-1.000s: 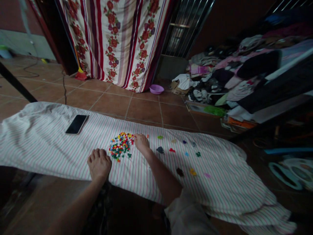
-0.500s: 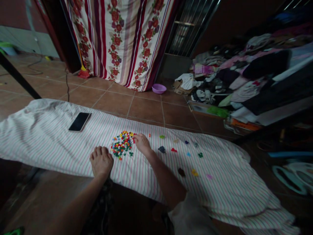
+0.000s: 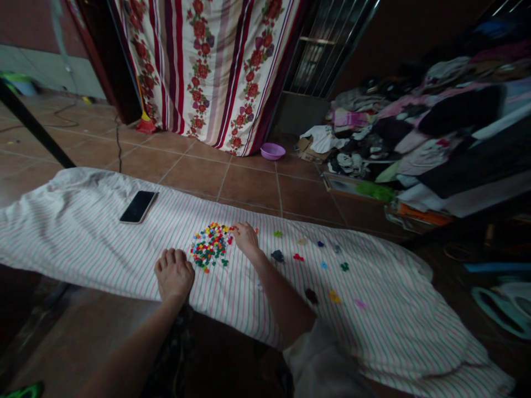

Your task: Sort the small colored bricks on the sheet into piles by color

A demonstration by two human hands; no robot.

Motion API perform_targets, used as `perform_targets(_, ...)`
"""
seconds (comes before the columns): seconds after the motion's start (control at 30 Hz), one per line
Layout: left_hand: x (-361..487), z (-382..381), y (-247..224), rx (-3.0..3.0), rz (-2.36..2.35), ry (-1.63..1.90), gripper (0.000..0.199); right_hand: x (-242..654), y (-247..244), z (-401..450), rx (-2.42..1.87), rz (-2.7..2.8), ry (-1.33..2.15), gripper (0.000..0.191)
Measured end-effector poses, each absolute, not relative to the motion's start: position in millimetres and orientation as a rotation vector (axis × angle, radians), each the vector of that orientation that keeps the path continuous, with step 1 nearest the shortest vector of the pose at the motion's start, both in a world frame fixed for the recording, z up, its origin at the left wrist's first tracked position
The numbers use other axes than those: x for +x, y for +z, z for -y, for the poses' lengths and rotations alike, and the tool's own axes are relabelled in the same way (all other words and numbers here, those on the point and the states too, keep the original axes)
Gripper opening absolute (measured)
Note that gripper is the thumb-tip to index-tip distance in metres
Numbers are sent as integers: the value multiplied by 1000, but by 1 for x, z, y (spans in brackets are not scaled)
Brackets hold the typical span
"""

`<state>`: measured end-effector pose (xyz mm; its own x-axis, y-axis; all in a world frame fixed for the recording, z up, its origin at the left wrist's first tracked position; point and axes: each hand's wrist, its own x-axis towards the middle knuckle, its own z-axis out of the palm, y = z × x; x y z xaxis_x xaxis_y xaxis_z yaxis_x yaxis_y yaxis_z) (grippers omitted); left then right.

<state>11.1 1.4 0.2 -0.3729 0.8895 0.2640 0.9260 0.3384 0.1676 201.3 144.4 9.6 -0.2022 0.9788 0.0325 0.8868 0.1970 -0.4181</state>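
A mixed pile of tiny colourful pieces (image 3: 211,247) lies on the striped cloth (image 3: 244,298). My right hand (image 3: 245,239) is at the pile's right edge, thumb and fingers pinched together. Whatever they hold is too small to make out. Left of the pile, my left hand (image 3: 174,273) rests palm down on the cloth, fingers stretched forward and holding nothing. Small groups sorted by colour sit to the right, among them dark grey (image 3: 277,256), red (image 3: 298,257), lime green (image 3: 277,234), dark green (image 3: 344,266), yellow (image 3: 334,297), brown (image 3: 311,296) and pink (image 3: 360,304) ones.
A phone (image 3: 139,207) lies on the cloth at the left. Beyond the cloth, a purple basin (image 3: 272,151) stands on the tiled floor before a floral curtain (image 3: 199,72). Heaped clothes (image 3: 398,121) fill the right side.
My right hand has drawn slightly to the right, away from the pile, still pinched. The left hand stays put on the cloth. The whole view has shifted a little.
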Motion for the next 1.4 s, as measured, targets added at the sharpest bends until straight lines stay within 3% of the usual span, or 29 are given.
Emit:
perform_targets(0.97,11,-2,-2,-1673,2456,-410,28,190,12,-129,-1670,2273,488,33)
perform_targets(1.4,10,-1,-2,-1669,2464,-449,29,172,17,-108,-1476,2396,452,22)
